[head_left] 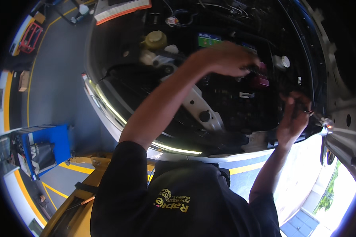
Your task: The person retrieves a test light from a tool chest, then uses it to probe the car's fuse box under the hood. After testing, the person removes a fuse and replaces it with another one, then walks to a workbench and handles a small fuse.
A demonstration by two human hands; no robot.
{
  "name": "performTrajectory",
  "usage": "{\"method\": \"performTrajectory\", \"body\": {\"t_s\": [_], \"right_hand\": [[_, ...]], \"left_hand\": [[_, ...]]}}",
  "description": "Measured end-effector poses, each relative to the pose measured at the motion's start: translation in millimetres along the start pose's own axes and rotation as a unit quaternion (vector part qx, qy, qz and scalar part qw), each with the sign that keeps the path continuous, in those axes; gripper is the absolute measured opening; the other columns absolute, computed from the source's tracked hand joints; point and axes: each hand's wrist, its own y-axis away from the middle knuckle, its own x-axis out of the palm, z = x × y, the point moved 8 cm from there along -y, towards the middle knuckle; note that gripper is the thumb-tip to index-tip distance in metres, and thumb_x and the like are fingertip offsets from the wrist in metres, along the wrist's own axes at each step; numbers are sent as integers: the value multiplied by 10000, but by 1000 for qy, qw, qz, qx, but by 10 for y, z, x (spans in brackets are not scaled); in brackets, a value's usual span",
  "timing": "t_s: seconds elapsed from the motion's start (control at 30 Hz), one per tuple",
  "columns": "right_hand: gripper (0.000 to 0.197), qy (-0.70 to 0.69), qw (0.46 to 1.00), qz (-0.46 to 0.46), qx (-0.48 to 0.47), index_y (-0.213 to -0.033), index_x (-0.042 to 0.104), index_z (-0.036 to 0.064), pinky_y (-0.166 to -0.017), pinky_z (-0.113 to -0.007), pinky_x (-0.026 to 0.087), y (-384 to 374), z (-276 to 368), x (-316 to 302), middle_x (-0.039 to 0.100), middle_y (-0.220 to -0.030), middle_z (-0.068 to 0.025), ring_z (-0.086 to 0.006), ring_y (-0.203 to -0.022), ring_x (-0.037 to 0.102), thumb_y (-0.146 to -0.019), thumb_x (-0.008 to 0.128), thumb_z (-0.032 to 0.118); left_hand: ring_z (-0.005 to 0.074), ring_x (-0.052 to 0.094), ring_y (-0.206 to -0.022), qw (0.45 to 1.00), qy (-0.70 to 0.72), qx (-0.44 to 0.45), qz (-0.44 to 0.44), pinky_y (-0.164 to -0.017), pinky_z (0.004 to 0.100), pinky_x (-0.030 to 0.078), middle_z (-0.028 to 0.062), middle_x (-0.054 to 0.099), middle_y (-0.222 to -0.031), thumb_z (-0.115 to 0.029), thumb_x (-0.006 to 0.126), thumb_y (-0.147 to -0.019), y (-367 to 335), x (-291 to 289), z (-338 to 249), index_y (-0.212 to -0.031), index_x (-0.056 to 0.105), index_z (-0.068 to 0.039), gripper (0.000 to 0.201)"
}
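My left hand reaches across the engine bay over the car battery, back of the hand up. Its fingers curl down beside a red plastic cover; what they grip, if anything, is hidden. Lower and farther right, my right hand is raised at the bay's right side, thumb and fingers bent together. Dark shadow hides whatever lies between them. Close by the right hand, a small shiny part catches the light at the body edge.
An orange-edged air filter lies at the far left of the bay. Nearer are a yellowish reservoir cap and a pale metal crossmember. A white cap stands at right. On the floor at left is a blue cabinet.
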Motion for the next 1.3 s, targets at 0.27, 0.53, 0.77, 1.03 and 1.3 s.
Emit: {"method": "performTrajectory", "body": {"t_s": [0.27,0.53,0.77,1.03,1.3], "right_hand": [[586,121,958,-192,-177,-961,810,-46,-735,-327,612,-454,943,-460,768,-998,-113,-228,-807,772,-1111,550,458],[142,149,976,-35,-154,-1194,653,33,-767,-312,588,-257,444,-9,772,-1015,-137,-203,-891,771,-1059,658,74],[157,136,986,33,-91,-1192,660,51,-745,-360,600,-215,136,238,783,-1009,-153,-303,-898,799,-1036,664,36],[225,245,962,28,-114,-1283,658,91,-734,-426,589,-826,-33,368,778,-1004,-174,-393,-873,772,-1059,636,107],[281,281,948,5,-152,-1276,679,164,-708,-505,566,-1079,-232,650,750,-986,-160,-397,-888,740,-998,689,126]], "left_hand": [[226,737,-963,929,46,-340,140,-944,372,534,94,783,-1101,-321,764,-941,994,-465,1294,-1213,775,-110,345],[197,742,-825,924,92,-366,61,-883,322,545,107,772,-984,-145,700,-998,1090,-685,1431,-1262,722,-61,278],[245,729,-988,908,97,-246,-324,-912,354,535,72,766,-1030,-50,649,-991,1146,-1565,1257,-1230,744,-125,268],[83,480,-913,817,506,48,-273,-792,227,424,-13,499,-1004,29,524,-1022,-237,-1598,276,-1339,594,-95,347],[216,631,-954,881,365,-32,-300,-852,319,512,77,659,-1114,69,499,-1005,-834,-1539,827,-1259,665,-69,333]]}}
